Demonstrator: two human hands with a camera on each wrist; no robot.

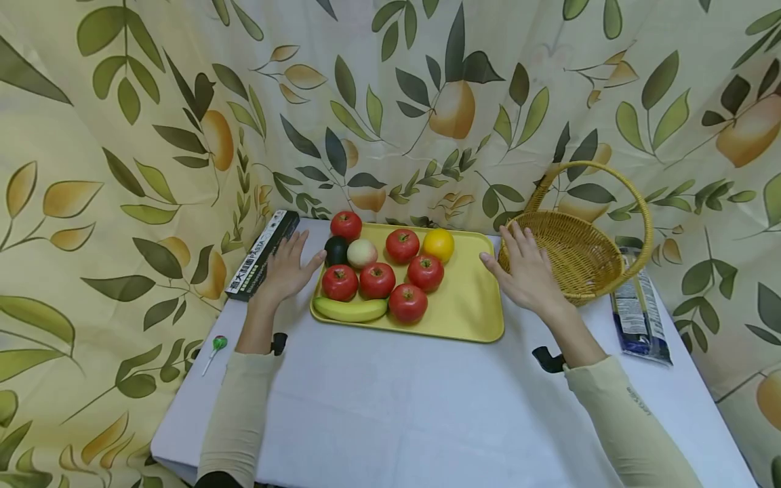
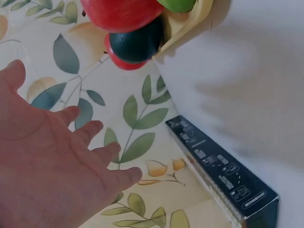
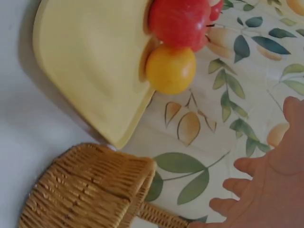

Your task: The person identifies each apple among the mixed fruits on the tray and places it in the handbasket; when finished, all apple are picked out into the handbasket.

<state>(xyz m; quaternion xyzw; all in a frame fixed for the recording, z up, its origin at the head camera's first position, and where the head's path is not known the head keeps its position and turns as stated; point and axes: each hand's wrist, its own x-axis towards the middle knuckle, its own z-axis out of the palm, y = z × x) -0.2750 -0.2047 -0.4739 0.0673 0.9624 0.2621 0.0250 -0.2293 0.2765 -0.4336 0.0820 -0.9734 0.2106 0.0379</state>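
Note:
My left hand (image 1: 285, 271), fingers spread, hovers between a black pasta box (image 1: 264, 255) and the left end of a yellow tray (image 1: 466, 298). On the right, my other hand (image 1: 529, 272) is spread between the tray's right end and a wicker basket (image 1: 567, 251). Neither hand holds anything. Several red apples (image 1: 408, 303) lie on the tray with a yellow-orange round fruit (image 1: 438, 245), a pale round fruit (image 1: 362, 253), a dark egg-shaped piece (image 1: 336, 251) and a banana (image 1: 350, 310). In the left wrist view the palm (image 2: 52, 166) is bare.
A green-topped lollipop (image 1: 218, 343) lies near the table's left edge. Behind and partly under the basket is a dark plastic packet (image 1: 637, 312). A leaf-patterned curtain (image 1: 390, 102) hangs behind and beside the white-covered table (image 1: 427, 407).

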